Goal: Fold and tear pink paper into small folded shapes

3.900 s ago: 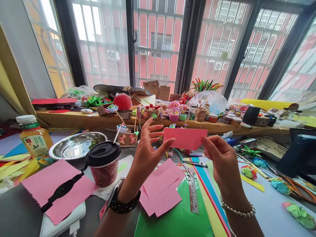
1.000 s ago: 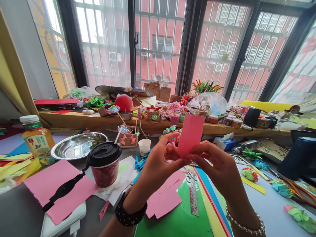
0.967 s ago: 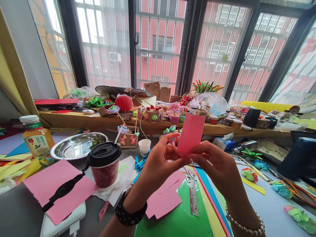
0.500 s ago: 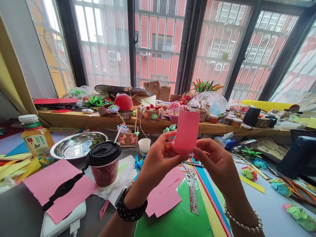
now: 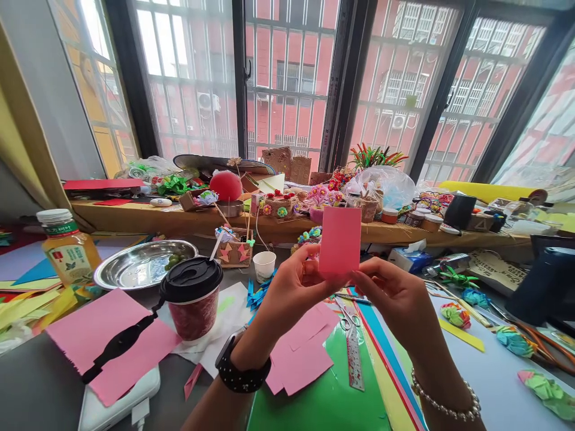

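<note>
The bottle (image 5: 69, 254) has white characters on a green neck band and a printed front label; both are too small to read reliably. The left hand (image 5: 290, 290) pinches the lower edge of the pink paper (image 5: 340, 239); the right hand (image 5: 398, 296) pinches its lower right corner. The paper stands upright, raised above the table (image 5: 31, 386).

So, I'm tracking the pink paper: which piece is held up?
The upright pink rectangle in the left hand and right hand; the pink pieces on the green sheet and the torn-edged one under the black strap lie unheld.
</note>
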{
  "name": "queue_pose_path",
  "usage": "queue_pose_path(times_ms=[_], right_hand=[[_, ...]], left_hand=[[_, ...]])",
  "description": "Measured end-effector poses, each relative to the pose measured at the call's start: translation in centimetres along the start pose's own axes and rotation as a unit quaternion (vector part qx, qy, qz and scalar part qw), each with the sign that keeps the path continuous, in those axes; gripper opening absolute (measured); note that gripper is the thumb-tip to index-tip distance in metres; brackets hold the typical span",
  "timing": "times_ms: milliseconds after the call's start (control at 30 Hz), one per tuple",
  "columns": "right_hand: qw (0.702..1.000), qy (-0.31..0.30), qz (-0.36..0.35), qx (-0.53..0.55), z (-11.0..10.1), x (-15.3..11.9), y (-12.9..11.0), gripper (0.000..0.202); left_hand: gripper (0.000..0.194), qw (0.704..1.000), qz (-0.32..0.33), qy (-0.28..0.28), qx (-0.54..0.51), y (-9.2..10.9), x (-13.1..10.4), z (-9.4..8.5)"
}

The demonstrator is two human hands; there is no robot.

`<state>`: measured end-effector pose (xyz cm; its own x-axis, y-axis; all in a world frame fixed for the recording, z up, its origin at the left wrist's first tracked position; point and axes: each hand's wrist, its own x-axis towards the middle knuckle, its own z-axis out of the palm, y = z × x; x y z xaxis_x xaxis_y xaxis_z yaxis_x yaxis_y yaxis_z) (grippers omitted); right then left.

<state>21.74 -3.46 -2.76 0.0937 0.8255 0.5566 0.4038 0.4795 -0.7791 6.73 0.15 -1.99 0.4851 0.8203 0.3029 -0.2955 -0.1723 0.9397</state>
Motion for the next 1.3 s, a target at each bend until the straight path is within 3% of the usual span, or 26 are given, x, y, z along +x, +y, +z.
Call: queue_pose_path(times_ms=[367,700,900,1067,1300], right_hand=[[0.999,-0.013,-0.017,-0.037,-0.3,-0.2,-0.2,0.016],[0.998,-0.023,-0.01,-0.058,-0.5,-0.5,-0.5,0.019],[0.997,-0.044,0.039,0.047,-0.3,-0.3,-0.5,0.016],[0.986,-0.084,0.082,0.121,0.2,0.0,-0.3,0.015],[0.986,-0.06,0.085,0.129,0.3,-0.2,-0.4,0.014]], left_hand=[[0.043,1.0,0.002,0.01,0.024,0.1,-0.1,-0.4],[0.04,1.0,0.002,-0.016,0.003,0.2,-0.3,-0.2],[0.034,0.997,0.028,0.022,-0.061,0.0,-0.2,0.1],[0.027,0.995,0.036,0.015,-0.096,-0.6,-0.1,0.1],[0.022,0.992,0.056,0.026,-0.111,-0.7,0.0,0.6]])
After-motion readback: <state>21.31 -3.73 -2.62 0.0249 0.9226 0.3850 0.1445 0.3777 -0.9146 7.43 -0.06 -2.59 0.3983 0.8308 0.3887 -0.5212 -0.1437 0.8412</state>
